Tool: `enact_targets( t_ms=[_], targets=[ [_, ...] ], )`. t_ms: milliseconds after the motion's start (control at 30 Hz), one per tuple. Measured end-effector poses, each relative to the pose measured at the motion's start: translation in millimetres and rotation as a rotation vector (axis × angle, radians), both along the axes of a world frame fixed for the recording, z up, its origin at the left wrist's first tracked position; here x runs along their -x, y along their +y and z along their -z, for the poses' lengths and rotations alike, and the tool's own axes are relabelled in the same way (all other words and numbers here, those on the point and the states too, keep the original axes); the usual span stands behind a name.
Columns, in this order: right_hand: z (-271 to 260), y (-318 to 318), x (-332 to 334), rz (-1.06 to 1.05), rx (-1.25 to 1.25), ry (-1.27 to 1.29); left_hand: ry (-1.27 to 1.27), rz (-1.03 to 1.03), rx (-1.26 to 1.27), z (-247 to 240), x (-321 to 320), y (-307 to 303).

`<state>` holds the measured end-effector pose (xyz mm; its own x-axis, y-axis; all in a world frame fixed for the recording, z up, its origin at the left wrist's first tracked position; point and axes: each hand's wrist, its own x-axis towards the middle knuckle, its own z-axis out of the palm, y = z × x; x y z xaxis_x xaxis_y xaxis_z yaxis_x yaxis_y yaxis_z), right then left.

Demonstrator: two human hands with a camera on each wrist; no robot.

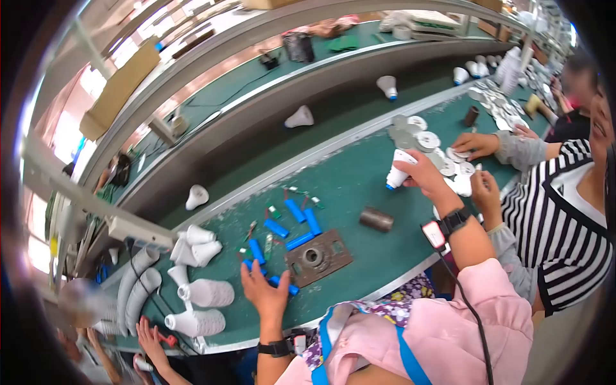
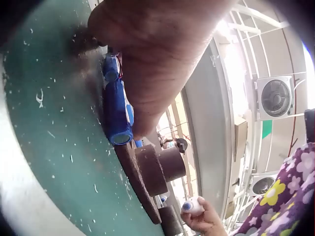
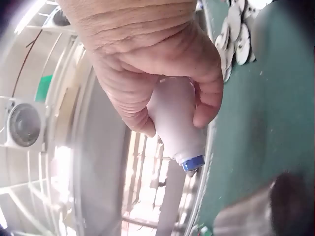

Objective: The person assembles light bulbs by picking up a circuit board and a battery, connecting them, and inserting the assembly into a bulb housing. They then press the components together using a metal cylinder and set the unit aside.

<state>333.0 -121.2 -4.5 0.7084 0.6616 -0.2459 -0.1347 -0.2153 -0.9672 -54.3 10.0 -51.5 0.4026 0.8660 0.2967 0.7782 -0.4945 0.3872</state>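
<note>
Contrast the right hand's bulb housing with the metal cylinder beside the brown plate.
The bulb housing is white with a blue tip; the metal cylinder is brownish-grey. The housing tapers; the cylinder is straight-sided. The right hand grips the housing; the cylinder lies on the bench. Both are round-bodied.

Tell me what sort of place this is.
Likely a factory assembly line, perhaps for light bulbs: nested white bulb-shaped housings and blue cylinders lie on a long green workbench, with a person in a striped top alongside.

smooth matt plastic bulb housing (image 3: 174, 115), plastic cap (image 3: 193, 163), glossy plastic-wrapped batt. cells (image 2: 116, 110), rough dull mtl base plate (image 1: 337, 255), mtl cyl. (image 1: 376, 219) w/ slight sheen, scuffed matt benchtop (image 1: 410, 239), matt cloth sleeve (image 1: 491, 285)
</note>
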Motion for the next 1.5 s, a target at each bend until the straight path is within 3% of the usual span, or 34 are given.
enact_targets(
  t_ms=[100,200,267,367,400,467,500,567,600,667,733,833,1033,1133,1400,1500],
  targets=[
    [17,-8,-22,0.044,0.116,0.02,0.06,-0.083,-0.016,-1,-7,10],
    [47,-12,-44,0.06,0.391,-0.581,0.061,-0.07,0.057,-2,-8,20],
    [42,-12,-43,0.09,0.469,-0.76,0.069,-0.023,0.047,5,-6,31],
    [14,-4,-19,0.283,0.597,-1.568,-0.023,-0.083,-0.043,7,-11,30],
    [10,9,-13,0.26,0.562,-1.572,-0.03,-0.103,-0.036,5,-14,30],
    [4,35,5,-0.091,0.27,-1.445,0.031,-0.073,-0.098,8,-14,34],
    [-1,50,17,-0.122,0.204,-1.447,0.03,-0.059,-0.033,7,-18,38],
    [-5,86,61,-0.589,0.273,-1.027,-0.019,-0.14,-0.009,6,-20,41],
    [0,102,78,-0.674,0.278,-0.982,0.028,-0.167,-0.044,12,-18,40],
    [-3,123,118,-0.799,0.236,-0.948,0.084,-0.234,0.125,-2,-21,35],
    [-16,130,154,-0.832,0.465,-1.129,0.155,-0.221,0.148,-13,-26,26],
    [-4,143,171,-0.936,0.486,-1.185,0.234,-0.232,0.132,-14,-32,29],
    [22,153,161,-1.011,0.193,-1.215,0.164,-0.142,-0.079,8,-38,47],
    [36,151,153,-0.975,0.055,-1.232,0.249,-0.114,-0.058,9,-44,51],
    [30,154,170,-0.861,0.212,-1.285,0.227,-0.02,-0.032,-3,-43,54],
    [41,163,182,-0.717,0.281,-1.232,0.234,0.004,0.015,-3,-41,60]
  ],
)
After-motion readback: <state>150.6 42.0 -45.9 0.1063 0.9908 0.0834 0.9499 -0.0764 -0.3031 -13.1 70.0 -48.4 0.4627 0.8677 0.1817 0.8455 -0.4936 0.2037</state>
